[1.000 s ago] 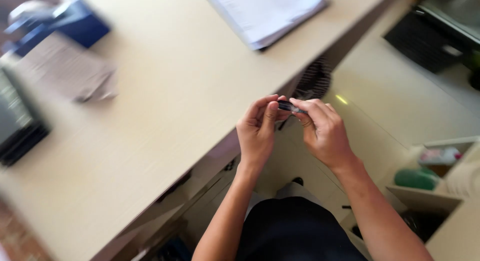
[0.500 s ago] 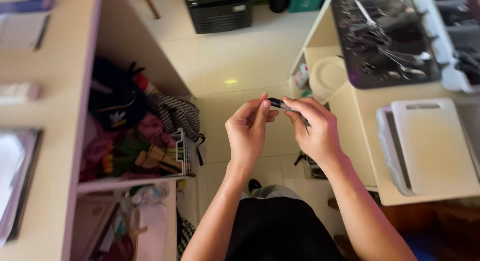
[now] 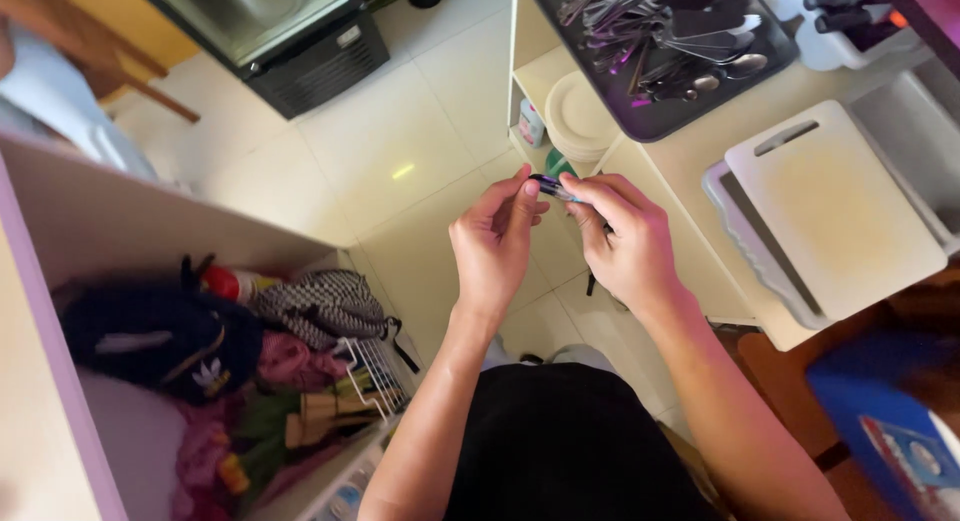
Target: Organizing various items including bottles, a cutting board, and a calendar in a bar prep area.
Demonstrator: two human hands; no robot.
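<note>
Left hand, right hand — fingers pinching small dark object

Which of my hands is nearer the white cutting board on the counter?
Right. The right hand is just left of the white cutting board; the left hand is farther left.

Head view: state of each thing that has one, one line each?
Small dark object: pinched between fingertips of both hands.
Left hand: closed on the object's left end.
Right hand: closed on its right end.
White cutting board: lying flat on a tray.
Cutlery tray: full of utensils.
Plates: stacked on shelf.
</note>
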